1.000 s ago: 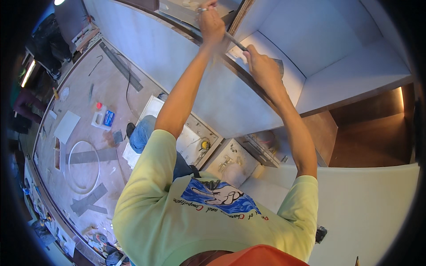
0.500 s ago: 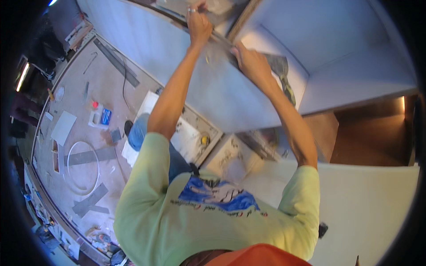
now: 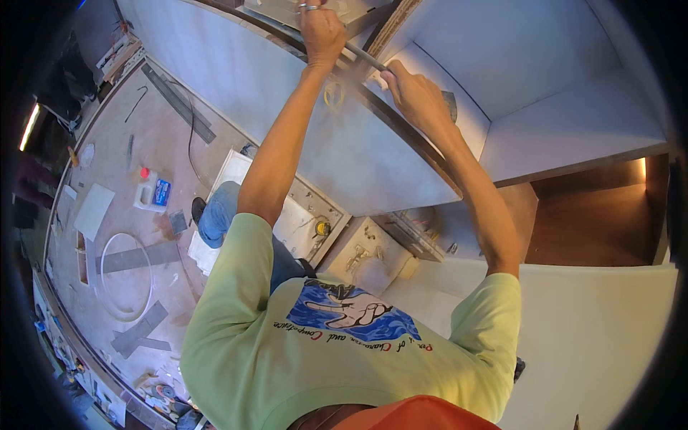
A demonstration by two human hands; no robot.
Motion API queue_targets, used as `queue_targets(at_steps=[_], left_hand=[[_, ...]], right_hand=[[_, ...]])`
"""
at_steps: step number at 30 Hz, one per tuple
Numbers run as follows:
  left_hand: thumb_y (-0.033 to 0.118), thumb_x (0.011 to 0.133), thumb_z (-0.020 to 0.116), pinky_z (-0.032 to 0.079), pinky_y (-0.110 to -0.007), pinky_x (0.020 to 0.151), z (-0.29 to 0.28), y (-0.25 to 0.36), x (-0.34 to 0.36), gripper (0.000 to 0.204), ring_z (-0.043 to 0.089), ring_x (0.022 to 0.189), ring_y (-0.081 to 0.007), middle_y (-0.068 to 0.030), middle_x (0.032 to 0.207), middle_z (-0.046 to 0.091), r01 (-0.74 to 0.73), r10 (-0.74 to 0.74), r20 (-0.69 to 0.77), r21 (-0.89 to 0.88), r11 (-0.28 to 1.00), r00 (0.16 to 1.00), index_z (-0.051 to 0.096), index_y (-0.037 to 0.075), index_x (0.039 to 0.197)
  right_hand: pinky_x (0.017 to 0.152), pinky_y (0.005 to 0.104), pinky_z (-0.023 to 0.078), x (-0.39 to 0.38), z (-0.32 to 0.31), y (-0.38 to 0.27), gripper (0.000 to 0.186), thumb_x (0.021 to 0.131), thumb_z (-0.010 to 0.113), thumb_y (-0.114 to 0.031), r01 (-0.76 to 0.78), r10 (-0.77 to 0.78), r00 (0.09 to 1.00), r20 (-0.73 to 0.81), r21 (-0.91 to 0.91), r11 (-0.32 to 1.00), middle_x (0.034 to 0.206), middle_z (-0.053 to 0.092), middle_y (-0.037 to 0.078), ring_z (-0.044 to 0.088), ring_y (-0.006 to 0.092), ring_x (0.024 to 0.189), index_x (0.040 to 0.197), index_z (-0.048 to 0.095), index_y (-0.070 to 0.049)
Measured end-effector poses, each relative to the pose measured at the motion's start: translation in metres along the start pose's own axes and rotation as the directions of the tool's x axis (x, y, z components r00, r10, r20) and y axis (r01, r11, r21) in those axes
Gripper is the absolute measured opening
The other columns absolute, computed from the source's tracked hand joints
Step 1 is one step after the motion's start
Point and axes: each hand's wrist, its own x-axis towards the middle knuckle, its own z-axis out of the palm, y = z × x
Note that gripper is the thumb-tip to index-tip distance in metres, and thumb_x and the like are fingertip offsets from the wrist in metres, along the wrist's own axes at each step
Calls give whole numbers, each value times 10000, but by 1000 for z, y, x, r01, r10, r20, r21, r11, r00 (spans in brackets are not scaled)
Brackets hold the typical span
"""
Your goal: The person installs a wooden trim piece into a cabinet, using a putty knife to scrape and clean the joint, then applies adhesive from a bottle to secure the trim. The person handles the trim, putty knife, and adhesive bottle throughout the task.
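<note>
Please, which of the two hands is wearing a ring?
The left hand, higher in the picture: a silvery ring shows on its finger. The right hand, at the lower end of the thin grey bar, shows no ring.

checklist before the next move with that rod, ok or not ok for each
1. Right hand on the grey rod: ok, closed around its near end
2. Left hand on the rod: ok, closed around it, though partly hiding it
3. Rod off the panel edge: cannot tell, contact is unclear
4. Tape measure away from both hands: ok
5. Floor free of loose pieces: not ok, white ring and grey strips lie there
</note>
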Motion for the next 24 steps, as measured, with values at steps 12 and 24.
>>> queue_targets(at_steps=[12, 24], left_hand=[[165, 1060, 451, 514, -442, 715, 9, 16, -8, 249, 657, 778, -367, -195, 866, 676, 324, -313, 126, -87, 942, 941, 657, 50, 1139], [151, 1054, 453, 507, -472, 703, 4, 13, -12, 227, 661, 825, -435, -223, 896, 684, 197, -196, 84, -11, 980, 977, 641, 61, 1142]], right_hand=[[633, 540, 505, -30, -21, 0, 273, 1048, 533, -313, -72, 81, 995, 51, -159, 985, 726, 677, 220, 664, 454, 723, 1069, 547, -41], [585, 542, 451, -26, -16, 6, 256, 1041, 565, -329, -104, 113, 993, 44, -161, 982, 663, 645, 195, 628, 445, 643, 1025, 520, -78]])
